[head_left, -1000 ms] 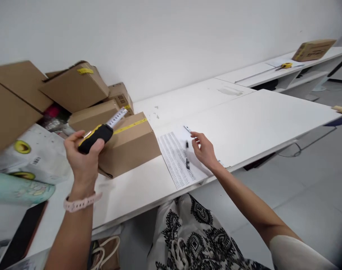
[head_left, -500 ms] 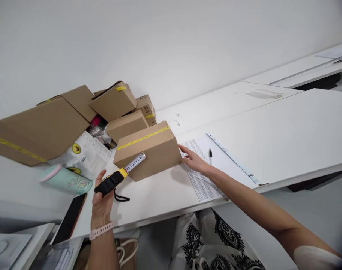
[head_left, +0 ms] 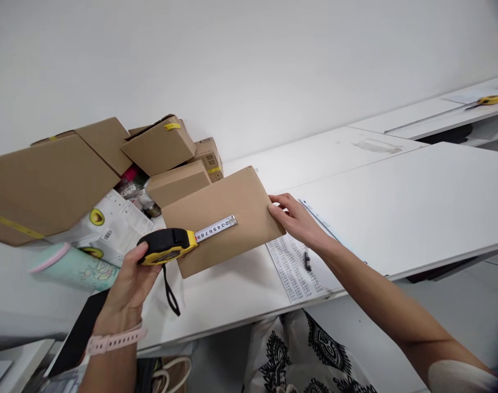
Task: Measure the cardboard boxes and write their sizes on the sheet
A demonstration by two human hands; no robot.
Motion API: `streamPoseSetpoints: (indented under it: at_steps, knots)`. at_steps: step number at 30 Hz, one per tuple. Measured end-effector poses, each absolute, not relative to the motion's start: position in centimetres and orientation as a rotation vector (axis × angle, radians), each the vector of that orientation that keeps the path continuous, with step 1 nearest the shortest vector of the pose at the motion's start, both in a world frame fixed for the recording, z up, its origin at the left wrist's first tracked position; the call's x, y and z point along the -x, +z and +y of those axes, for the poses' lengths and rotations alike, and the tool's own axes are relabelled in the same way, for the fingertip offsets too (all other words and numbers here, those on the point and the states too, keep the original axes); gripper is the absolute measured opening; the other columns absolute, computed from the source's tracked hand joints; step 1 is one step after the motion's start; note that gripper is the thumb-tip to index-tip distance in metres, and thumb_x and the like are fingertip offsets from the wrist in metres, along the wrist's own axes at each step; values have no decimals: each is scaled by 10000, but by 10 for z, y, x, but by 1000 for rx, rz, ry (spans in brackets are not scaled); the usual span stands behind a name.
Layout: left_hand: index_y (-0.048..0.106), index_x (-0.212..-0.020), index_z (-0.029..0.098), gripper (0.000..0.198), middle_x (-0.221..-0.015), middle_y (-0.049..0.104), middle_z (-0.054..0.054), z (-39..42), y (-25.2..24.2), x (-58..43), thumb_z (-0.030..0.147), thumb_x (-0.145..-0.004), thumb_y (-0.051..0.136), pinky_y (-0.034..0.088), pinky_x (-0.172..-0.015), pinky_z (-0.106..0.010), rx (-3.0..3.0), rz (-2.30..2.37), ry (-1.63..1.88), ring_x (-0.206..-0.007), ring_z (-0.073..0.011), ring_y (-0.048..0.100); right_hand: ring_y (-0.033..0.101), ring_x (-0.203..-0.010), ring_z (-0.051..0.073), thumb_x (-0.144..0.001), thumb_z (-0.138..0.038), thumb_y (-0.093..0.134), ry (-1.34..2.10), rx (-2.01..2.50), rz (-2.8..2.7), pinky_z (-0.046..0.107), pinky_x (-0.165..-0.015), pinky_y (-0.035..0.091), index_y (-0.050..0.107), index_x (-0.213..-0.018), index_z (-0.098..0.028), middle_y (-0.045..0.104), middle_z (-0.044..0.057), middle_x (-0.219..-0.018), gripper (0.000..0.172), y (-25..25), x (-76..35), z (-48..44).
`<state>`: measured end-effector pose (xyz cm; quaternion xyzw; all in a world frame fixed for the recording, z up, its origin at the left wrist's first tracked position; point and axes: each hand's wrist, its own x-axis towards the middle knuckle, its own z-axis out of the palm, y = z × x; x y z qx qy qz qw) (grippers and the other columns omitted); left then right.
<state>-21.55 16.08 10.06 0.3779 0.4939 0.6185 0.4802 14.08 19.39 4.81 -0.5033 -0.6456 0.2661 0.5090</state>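
In my left hand (head_left: 136, 273) is a black and yellow tape measure (head_left: 167, 245), its strap dangling below. A short length of numbered blade sticks out to the right, in front of a brown cardboard box (head_left: 220, 218); whether it touches the box I cannot tell. My right hand (head_left: 294, 218) grips the box at its right end, fingers round the edge. The box is tilted, with a broad plain face toward me. Beneath the right forearm lies a printed sheet of figures (head_left: 288, 267) with a black pen (head_left: 307, 261) on it.
Several other cardboard boxes (head_left: 159, 147) stand at the left and back. A mint tumbler (head_left: 77, 267) lies beside a white avocado-print package (head_left: 113, 218). Another tape measure (head_left: 490, 100) rests at the far right. The white table's front edge (head_left: 241, 316) runs before me.
My right hand has tipped the box up, so its yellow tape strip no longer shows. My left hand has turned the tape measure and brought its blade further right across the box.
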Motion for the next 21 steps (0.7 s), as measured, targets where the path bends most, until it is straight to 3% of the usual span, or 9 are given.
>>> streamPoseSetpoints:
  at_steps: [5, 7, 12, 18, 21]
  knots:
    - [794, -890, 203, 231, -889, 811, -34, 178, 124, 192, 363, -730, 750, 665, -694, -381, -984, 1287, 1366, -859, -277, 745, 675, -969, 262, -1006, -426, 455, 728, 1299, -1483, 419, -788, 579, 785, -1116, -248, 710, 111, -1080, 391, 24, -150, 221]
    - [788, -895, 199, 267, -880, 809, -42, 188, 133, 187, 391, -710, 767, 658, -659, -360, -1070, 1349, 1346, -884, -291, 745, 677, -958, 258, -997, -455, 468, 765, 1268, -1456, 405, -764, 581, 785, -1088, -242, 720, 112, -1096, 392, 14, -150, 232]
    - [778, -951, 173, 362, -952, 809, -52, 209, 155, 166, 434, -701, 780, 634, -666, -273, -1231, 1360, 1360, -947, -259, 739, 661, -1068, 243, -918, -429, 587, 874, 1161, -1392, 435, -921, 565, 676, -1268, -239, 643, 122, -1354, 408, 6, -132, 242]
    - [773, -992, 156, 396, -962, 807, -87, 238, 164, 116, 452, -730, 753, 645, -635, -334, -1325, 1262, 1197, -921, -292, 752, 560, -1278, 291, -843, -383, 638, 943, 1042, -1215, 508, -1016, 529, 392, -1535, -257, 464, 170, -1554, 745, -4, -113, 246]
    - [787, -988, 138, 434, -982, 804, -116, 254, 160, 102, 484, -726, 770, 640, -619, -316, -1401, 1254, 1064, -898, -286, 756, 461, -1411, 304, -840, -372, 636, 903, 1002, -1232, 550, -1117, 449, 325, -1579, -299, 372, 137, -1634, 805, -10, -114, 249]
